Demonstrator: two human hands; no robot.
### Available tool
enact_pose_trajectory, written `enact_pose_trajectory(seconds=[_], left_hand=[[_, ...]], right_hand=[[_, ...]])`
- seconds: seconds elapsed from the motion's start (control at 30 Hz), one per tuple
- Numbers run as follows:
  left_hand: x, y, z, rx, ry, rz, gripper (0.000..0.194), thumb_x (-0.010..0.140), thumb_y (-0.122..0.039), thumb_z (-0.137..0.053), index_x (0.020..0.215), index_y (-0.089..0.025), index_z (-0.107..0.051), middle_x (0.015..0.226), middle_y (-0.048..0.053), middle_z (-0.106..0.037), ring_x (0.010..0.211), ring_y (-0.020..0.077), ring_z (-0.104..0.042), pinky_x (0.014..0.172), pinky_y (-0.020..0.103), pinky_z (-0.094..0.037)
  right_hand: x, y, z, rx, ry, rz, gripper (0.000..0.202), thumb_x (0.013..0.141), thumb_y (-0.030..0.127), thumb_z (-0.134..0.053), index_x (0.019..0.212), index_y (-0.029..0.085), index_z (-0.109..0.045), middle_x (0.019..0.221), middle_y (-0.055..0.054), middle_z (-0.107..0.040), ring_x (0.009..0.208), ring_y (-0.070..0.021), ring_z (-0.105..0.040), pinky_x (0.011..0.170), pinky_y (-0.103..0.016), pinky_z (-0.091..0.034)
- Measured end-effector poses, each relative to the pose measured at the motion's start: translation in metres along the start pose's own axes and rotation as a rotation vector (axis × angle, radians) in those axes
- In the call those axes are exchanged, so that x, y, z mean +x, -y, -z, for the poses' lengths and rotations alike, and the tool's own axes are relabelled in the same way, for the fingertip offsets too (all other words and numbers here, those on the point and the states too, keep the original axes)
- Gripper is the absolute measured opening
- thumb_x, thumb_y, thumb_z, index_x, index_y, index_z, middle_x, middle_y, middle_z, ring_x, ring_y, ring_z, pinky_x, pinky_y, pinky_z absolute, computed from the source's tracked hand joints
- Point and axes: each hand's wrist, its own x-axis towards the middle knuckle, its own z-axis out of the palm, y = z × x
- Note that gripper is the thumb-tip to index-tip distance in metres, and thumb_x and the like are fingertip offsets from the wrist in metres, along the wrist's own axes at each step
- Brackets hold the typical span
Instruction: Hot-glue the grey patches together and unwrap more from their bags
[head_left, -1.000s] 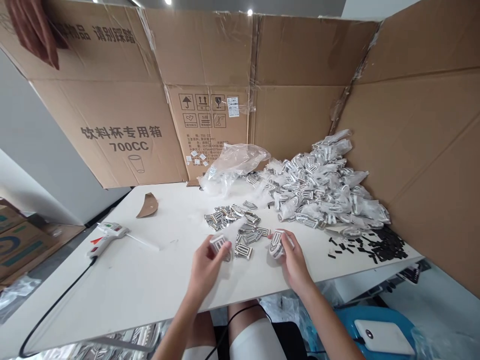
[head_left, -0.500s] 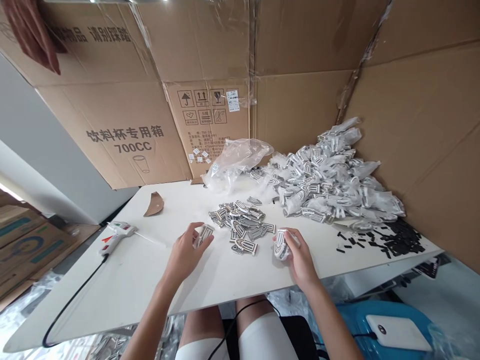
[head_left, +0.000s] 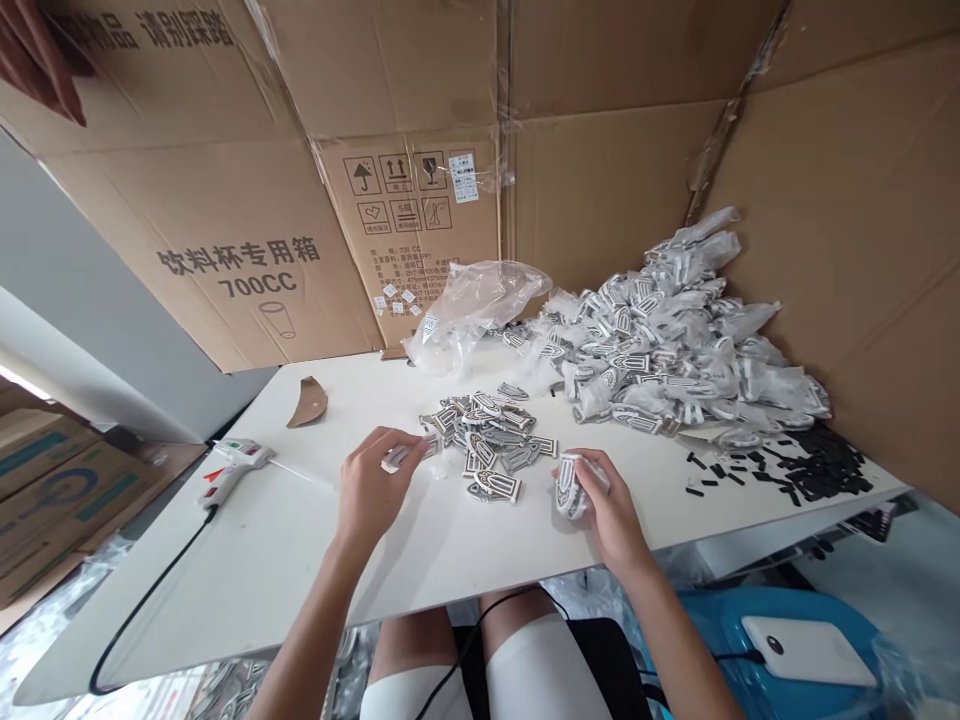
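My left hand (head_left: 377, 475) is closed, pinching a small flat grey-and-white patterned piece (head_left: 409, 453) between thumb and fingers, just left of the loose pile. Something clear, like thin plastic, shows beside it. My right hand (head_left: 611, 505) wraps round a small stack of the same striped, round-ended pieces (head_left: 571, 487), held upright above the table. Between the hands lies a loose pile of these pieces (head_left: 499, 440), with gold-black and white patterns. What the right hand's fingers press on behind the stack is hidden.
A large heap of plastic-bagged pieces (head_left: 675, 350) stands at the back right, near scattered black strips (head_left: 821, 465). A clear plastic bag (head_left: 480, 300) lies at the back. On the left are a glue gun (head_left: 236, 465) and a brown cardboard scrap (head_left: 309, 402). Cardboard walls (head_left: 600, 190) border the table (head_left: 292, 560).
My left hand has turned more palm-down, and its piece now lies flatter and nearer the pile. My right hand keeps its stack. The view has shifted slightly.
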Motion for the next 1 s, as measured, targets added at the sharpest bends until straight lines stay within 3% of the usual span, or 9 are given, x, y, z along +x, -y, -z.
enact_pose_trajectory(seconds=[0.27,0.47,0.67,0.8,1.0], left_hand=[[0.011,0.001,-0.014,-0.104,0.086,0.003,0.024,0.093,-0.049,-0.072,0.088,-0.028,-0.081,0.101,0.005,-0.08,0.098,0.0258,-0.071,0.09,0.038,-0.055],[0.015,-0.004,-0.013,-0.122,0.081,0.003,0.019,0.092,-0.044,-0.074,0.085,-0.028,-0.081,0.102,0.003,-0.081,0.101,0.0255,-0.071,0.092,0.039,-0.054],[0.019,-0.016,-0.008,-0.179,-0.009,0.102,0.025,0.091,-0.049,-0.074,0.084,-0.025,-0.08,0.094,0.003,-0.081,0.095,0.0252,-0.073,0.096,0.04,-0.056],[0.018,-0.022,-0.008,-0.229,-0.006,0.186,0.025,0.09,-0.049,-0.076,0.089,-0.024,-0.079,0.099,0.004,-0.082,0.1,0.0261,-0.076,0.097,0.039,-0.058],[0.002,-0.044,-0.008,-0.25,-0.127,0.095,0.017,0.095,-0.038,-0.071,0.101,-0.023,-0.068,0.096,0.003,-0.077,0.095,0.0216,-0.074,0.095,0.035,-0.059]], right_hand=[[0.0,0.001,-0.002,-0.013,0.008,-0.005,0.048,0.087,0.066,-0.08,0.109,0.025,-0.071,0.094,-0.007,-0.079,0.076,-0.0216,-0.068,0.066,-0.03,-0.05],[-0.001,0.003,-0.003,-0.027,0.041,-0.014,0.048,0.086,0.066,-0.081,0.106,0.024,-0.071,0.091,-0.007,-0.078,0.073,-0.0215,-0.065,0.064,-0.03,-0.049],[0.001,0.002,-0.003,0.004,0.013,-0.002,0.05,0.084,0.067,-0.083,0.107,0.024,-0.072,0.091,-0.007,-0.079,0.072,-0.0215,-0.066,0.063,-0.031,-0.05],[0.001,0.003,-0.003,0.02,0.022,-0.004,0.049,0.086,0.067,-0.081,0.108,0.024,-0.072,0.093,-0.007,-0.08,0.074,-0.0214,-0.066,0.065,-0.03,-0.05],[-0.003,0.011,-0.007,0.082,0.059,-0.01,0.045,0.091,0.068,-0.076,0.106,0.025,-0.073,0.1,-0.008,-0.081,0.079,-0.0229,-0.067,0.068,-0.031,-0.05]])
